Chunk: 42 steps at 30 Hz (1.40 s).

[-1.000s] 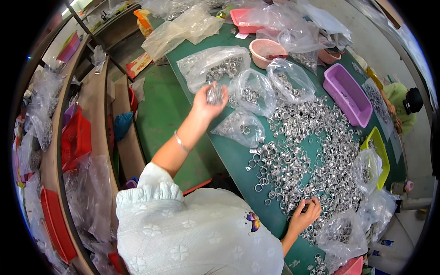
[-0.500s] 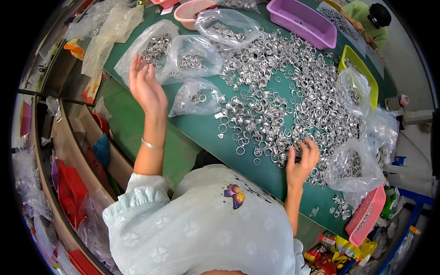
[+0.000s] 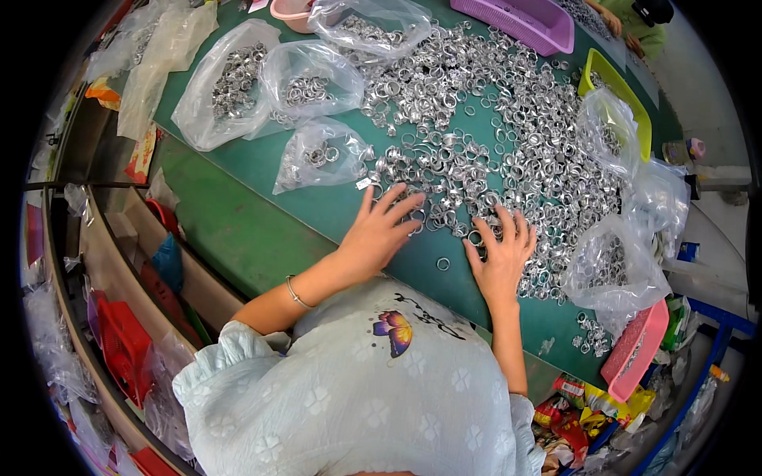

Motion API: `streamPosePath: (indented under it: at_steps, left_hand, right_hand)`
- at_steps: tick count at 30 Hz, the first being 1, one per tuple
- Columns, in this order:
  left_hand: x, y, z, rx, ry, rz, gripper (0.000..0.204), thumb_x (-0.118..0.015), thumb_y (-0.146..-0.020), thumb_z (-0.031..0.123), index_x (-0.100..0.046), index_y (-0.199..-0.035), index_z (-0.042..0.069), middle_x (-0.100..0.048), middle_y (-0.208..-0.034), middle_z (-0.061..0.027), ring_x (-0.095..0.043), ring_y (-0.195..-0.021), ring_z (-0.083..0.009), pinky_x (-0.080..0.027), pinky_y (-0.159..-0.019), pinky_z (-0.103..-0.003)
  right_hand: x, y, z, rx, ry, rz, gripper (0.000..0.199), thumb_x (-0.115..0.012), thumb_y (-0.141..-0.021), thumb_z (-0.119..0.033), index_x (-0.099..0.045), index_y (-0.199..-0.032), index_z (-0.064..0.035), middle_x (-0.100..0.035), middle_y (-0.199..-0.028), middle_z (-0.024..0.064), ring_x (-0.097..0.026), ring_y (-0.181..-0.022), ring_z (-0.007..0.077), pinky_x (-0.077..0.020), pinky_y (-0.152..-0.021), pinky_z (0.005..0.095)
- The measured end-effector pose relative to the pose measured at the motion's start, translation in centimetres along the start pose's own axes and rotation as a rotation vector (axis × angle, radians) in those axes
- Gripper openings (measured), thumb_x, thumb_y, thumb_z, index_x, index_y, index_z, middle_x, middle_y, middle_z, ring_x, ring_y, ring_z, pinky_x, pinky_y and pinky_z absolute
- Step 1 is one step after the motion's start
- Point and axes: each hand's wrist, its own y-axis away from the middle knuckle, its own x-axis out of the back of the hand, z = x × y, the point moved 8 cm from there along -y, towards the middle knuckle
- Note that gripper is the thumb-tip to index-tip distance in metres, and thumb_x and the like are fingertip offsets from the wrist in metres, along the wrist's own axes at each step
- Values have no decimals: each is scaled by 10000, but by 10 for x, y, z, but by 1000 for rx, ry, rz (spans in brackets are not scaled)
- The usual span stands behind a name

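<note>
A broad heap of silver-coloured rings (image 3: 548, 170) covers much of the green table (image 3: 317, 213). At the heap's near left edge, my left hand (image 3: 376, 235) reaches in with fingers spread over some rings. My right hand (image 3: 500, 258) lies a little to its right, fingers apart and tips on the near edge of the heap. I see nothing gripped in either hand. A single ring (image 3: 443, 263) lies on the table between the two hands. Just beyond my left hand sits a small clear plastic bag (image 3: 321, 155) with a few rings inside.
More clear bags of rings (image 3: 230, 83) stand at the far left. A purple basket (image 3: 520, 25), a lime-green basket (image 3: 627, 103) and a pink basket (image 3: 635, 353) line the far and right sides. A co-worker (image 3: 647, 36) is at the far right. Shelving with a red basket (image 3: 123, 341) is at left.
My left hand has come down from above the bags at left to the near edge of the ring heap. My right hand has shifted slightly left. The whole view has tilted a little.
</note>
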Motion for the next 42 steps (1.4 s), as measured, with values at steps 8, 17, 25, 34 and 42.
streamPosePath:
  at_steps: [8, 17, 25, 34, 42]
  left_hand:
    - [-1, 2, -14, 112, 111, 284, 301, -614, -739, 1, -597, -1028, 83, -392, -1334, -114, -326, -1255, -351, -247, -1017, -541]
    - [12, 18, -9, 255, 644, 312, 290, -607, -735, -45, -604, -1009, 47, -521, -1165, -118, -477, -1104, -307, -400, -902, -389]
    - [20, -33, -5, 77, 121, 337, 424, -602, -761, 22, -500, -1172, 51, -429, -1282, -126, -395, -1189, -320, -306, -997, -452]
    - [-5, -29, -8, -55, -57, 68, 336, -620, -748, 66, -556, -1075, 27, -435, -1257, -135, -387, -1188, -310, -256, -1017, -491]
    - [10, -66, -25, 142, -59, 306, 340, -658, -720, 111, -580, -1047, 60, -506, -1071, -74, -465, -984, -261, -341, -805, -389]
  right_hand:
    - [12, -49, -30, 28, -281, 188, 201, -665, -713, -93, -625, -908, -71, -559, -957, 49, -482, -956, 240, -315, -837, 375]
    - [0, -57, -14, -97, -440, 118, 35, -626, -761, -59, -609, -790, -50, -586, -801, 48, -505, -799, 216, -322, -779, 338]
    - [5, -70, -18, 19, -284, 103, 336, -639, -758, -113, -555, -1075, -43, -510, -1145, 120, -450, -1076, 304, -330, -903, 413]
    - [-9, -28, -30, 195, -280, -309, 300, -668, -747, -167, -604, -1031, -92, -508, -1199, 61, -367, -1230, 292, -240, -1018, 482]
    - [-7, -54, 33, -364, -711, -72, 87, -655, -737, -70, -650, -819, -40, -603, -753, 67, -534, -795, 220, -369, -780, 327]
